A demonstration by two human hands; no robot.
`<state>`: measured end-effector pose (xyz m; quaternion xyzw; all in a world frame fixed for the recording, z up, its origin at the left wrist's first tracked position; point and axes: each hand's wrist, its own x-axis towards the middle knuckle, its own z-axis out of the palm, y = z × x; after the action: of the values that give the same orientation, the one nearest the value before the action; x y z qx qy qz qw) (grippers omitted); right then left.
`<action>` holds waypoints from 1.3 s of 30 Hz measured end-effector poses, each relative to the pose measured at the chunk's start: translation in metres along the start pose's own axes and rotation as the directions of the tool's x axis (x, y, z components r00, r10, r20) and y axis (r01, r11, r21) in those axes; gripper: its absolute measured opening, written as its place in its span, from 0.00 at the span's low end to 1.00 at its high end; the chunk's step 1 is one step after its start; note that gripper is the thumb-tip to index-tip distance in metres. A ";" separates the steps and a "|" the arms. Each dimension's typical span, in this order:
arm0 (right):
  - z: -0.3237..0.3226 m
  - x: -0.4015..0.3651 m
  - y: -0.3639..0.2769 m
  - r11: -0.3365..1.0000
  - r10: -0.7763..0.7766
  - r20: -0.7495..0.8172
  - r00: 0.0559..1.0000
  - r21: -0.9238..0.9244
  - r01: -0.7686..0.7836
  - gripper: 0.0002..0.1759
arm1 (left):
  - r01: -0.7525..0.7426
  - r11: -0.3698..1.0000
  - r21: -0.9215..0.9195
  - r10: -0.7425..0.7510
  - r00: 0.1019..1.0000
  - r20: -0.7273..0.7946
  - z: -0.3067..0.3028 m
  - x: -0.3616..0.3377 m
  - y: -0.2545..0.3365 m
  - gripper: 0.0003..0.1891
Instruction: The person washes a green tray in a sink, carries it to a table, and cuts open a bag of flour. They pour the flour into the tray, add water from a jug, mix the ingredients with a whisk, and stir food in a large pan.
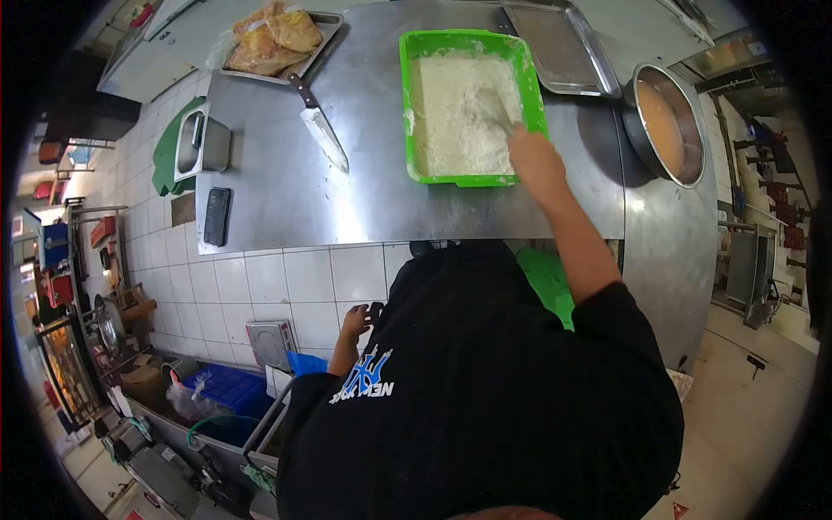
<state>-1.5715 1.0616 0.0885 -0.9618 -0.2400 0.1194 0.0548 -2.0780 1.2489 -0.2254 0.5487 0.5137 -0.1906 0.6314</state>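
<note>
Right hand [536,160] is at the near right corner of the green rectangular plastic tray [468,36], fingertips down in the coarse white crumb [459,113] that fills it. We can't tell if the fingers are spread or pinched, because the tips are buried. The crumb surface is grainy and uneven, with a raked groove running toward the hand. The tray sits flat on the brushed stainless steel table [373,199], right of centre.

Left hand [355,322] hangs low beside our black shirt, well apart from the table. The fingers look loosely curled, but we can't tell if it grips anything.

Also on the table:
- A broad-bladed steel knife with a dark handle [321,130] lies left of the tray.
- A flat black phone [217,217] lies near the left edge.
- A shallow steel pan of plastic-wrapped pale meat [273,39] sits at the far left.
- A bare shallow steel pan [559,48] sits just beside the tray's far right.
- A round steel bowl of smooth orange-tan liquid [666,126] sits at the right.
- A small rectangular steel tub [202,143] sits at the left edge, against a green cloth [169,156].
</note>
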 end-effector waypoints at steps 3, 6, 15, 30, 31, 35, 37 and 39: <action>-0.019 -0.016 0.017 0.998 -0.029 0.061 0.998 -0.052 0.032 0.17 | 0.018 0.993 -0.117 -0.021 0.999 -0.028 -0.001 0.002 0.008 0.24; -0.016 -0.048 0.012 0.996 -0.039 0.100 0.994 -0.077 0.047 0.16 | 0.038 0.955 -0.294 -0.081 0.988 -0.135 0.005 -0.011 0.023 0.23; -0.024 0.020 0.038 0.986 -0.161 0.051 0.986 -0.033 0.163 0.16 | 0.102 0.971 -0.215 -0.127 0.986 -0.106 0.043 -0.026 0.021 0.24; -0.046 -0.005 0.080 0.917 -0.378 0.258 0.889 -0.026 0.397 0.19 | -0.159 0.956 -0.247 0.080 0.950 -0.301 0.167 -0.072 -0.041 0.19; -0.042 -0.007 0.069 0.905 -0.409 0.242 0.880 -0.018 0.425 0.19 | -0.269 0.951 -0.152 0.215 0.930 -0.299 0.167 -0.071 -0.063 0.19; -0.017 0.016 0.047 0.889 -0.454 0.146 0.879 0.003 0.458 0.20 | 0.238 0.916 -0.324 -0.308 0.933 -0.185 0.177 -0.109 0.004 0.20; -0.019 0.022 0.047 0.904 -0.426 0.108 0.898 0.015 0.427 0.20 | 0.038 0.977 -0.208 -0.091 0.963 -0.252 0.170 -0.100 -0.012 0.21; -0.035 0.008 0.062 0.921 -0.388 0.095 0.917 0.020 0.388 0.19 | -0.021 0.934 -0.357 -0.092 0.951 -0.296 0.161 -0.098 -0.004 0.21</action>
<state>-1.5278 1.0094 0.1102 -0.8882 -0.4281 0.1532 0.0662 -2.0496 1.0731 -0.1637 0.4386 0.6416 -0.0182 0.6290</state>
